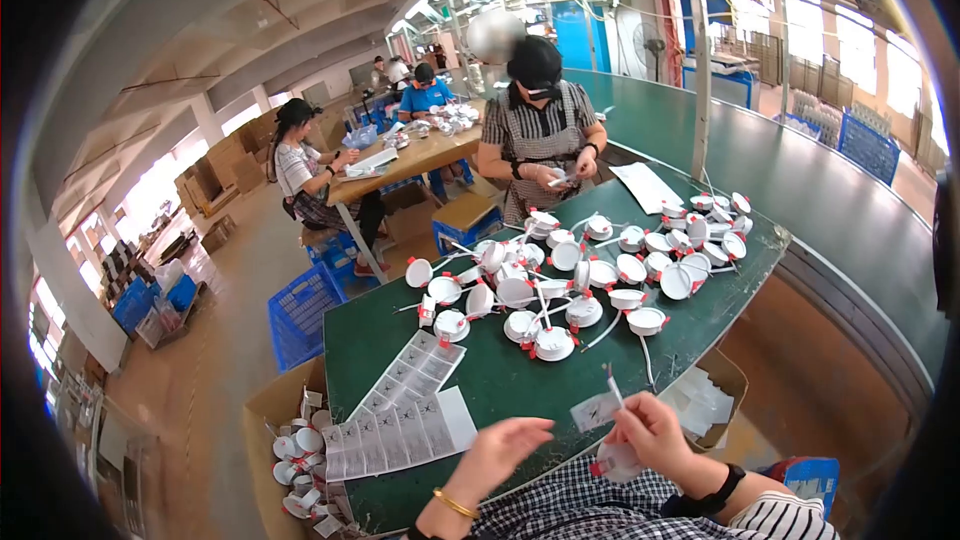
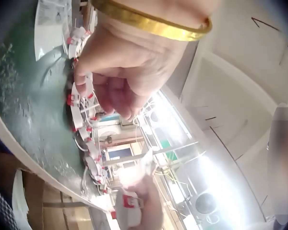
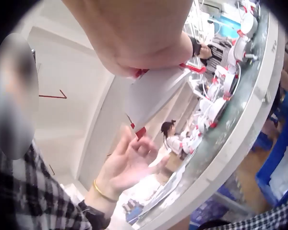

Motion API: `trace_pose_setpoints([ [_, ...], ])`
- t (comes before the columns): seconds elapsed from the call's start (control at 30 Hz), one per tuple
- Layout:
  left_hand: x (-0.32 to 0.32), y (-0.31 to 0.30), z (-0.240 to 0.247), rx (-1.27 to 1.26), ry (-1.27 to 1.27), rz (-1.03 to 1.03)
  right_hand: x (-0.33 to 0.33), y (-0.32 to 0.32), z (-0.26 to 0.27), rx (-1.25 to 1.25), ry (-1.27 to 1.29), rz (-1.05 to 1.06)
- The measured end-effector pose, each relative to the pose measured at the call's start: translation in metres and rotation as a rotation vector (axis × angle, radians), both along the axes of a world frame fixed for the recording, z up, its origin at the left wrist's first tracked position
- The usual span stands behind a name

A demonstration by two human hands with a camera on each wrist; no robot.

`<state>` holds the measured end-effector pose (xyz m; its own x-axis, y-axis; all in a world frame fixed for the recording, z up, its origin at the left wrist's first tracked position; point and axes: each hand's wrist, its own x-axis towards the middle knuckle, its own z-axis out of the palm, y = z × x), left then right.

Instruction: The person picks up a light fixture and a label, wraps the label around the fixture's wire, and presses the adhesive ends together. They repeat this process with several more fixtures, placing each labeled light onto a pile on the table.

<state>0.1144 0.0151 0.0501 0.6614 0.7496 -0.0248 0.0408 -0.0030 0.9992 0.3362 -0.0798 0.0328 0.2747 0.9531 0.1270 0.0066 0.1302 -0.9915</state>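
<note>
My right hand (image 1: 650, 435) grips a white round downlight (image 1: 618, 462) with red spring clips, held over my lap at the table's near edge. A short white cable (image 1: 615, 390) sticks up from that hand, and a small printed label (image 1: 595, 412) hangs beside it. In the right wrist view the downlight (image 3: 156, 91) hangs from the grip with its red clips showing. Left of it, my left hand (image 1: 508, 452) is raised with loosely bent fingers and holds nothing. The left wrist view shows the same bare hand (image 2: 129, 67), with a gold bangle.
Many similar downlights (image 1: 565, 256) are heaped on the green table (image 1: 520, 390). Printed label sheets (image 1: 400, 435) lie at its left. A cardboard box (image 1: 265, 410) of downlights stands left, another box (image 1: 735, 380) right. A person (image 1: 545, 130) works across the table.
</note>
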Motion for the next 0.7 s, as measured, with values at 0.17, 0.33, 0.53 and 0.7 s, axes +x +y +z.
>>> trace_pose_setpoints([
  [0.17,0.017,-0.011,-0.003,0.092,0.162,-0.028,-0.018,-0.002,0.010,-0.050,0.036,0.127],
  [0.33,-0.017,0.005,-0.007,0.047,0.137,0.148,0.002,0.005,0.020,0.015,-0.056,-0.248],
  [0.53,-0.001,-0.030,-0.027,-0.374,-0.098,-0.289,-0.060,0.018,0.007,0.063,0.103,0.154],
  [0.7,-0.125,-0.022,-0.015,0.052,-0.217,0.326,-0.066,0.042,0.002,0.053,-0.108,0.229],
])
